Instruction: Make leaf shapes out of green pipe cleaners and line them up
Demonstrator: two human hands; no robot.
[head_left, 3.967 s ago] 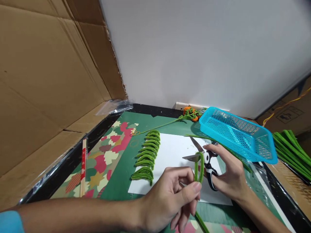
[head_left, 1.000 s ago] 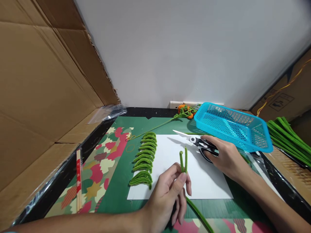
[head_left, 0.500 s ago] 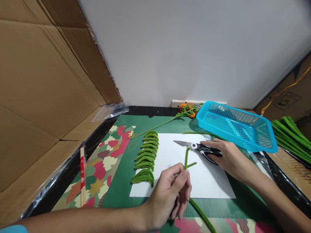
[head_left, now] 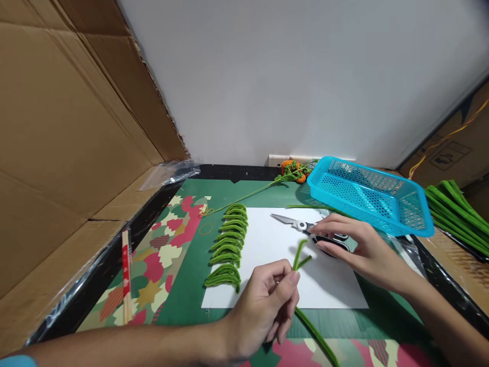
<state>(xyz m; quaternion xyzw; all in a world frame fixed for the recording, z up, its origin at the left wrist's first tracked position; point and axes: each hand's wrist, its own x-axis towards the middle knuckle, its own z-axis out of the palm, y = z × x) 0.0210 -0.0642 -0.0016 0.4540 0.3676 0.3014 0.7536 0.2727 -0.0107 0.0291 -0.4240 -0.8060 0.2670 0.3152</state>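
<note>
Green pipe cleaners (head_left: pixel 315 334) are pinched between the thumb and fingers of my left hand (head_left: pixel 273 298). Two short ends stick up above the grip, and a long stem trails below toward the front edge. Over the handles of the scissors (head_left: pixel 301 225) hovers my right hand (head_left: pixel 357 244), its fingers and thumb spread apart. The scissors lie on white paper (head_left: pixel 263 244) with their blades pointing left. Along the paper's left side runs a column of several bent green pipe cleaner pieces (head_left: pixel 228 247).
A blue plastic basket (head_left: pixel 370 196) stands at the back right, with more green pipe cleaners (head_left: pixel 458 216) beyond it. Orange pipe cleaner flowers (head_left: pixel 294 171) on a stem lie at the back. Wrapped chopsticks (head_left: pixel 126 275) and a cardboard wall (head_left: pixel 69 112) are on the left.
My right hand has loosened from the scissors' handles, its fingers now spread. The pipe cleaner ends in my left hand have tilted slightly right.
</note>
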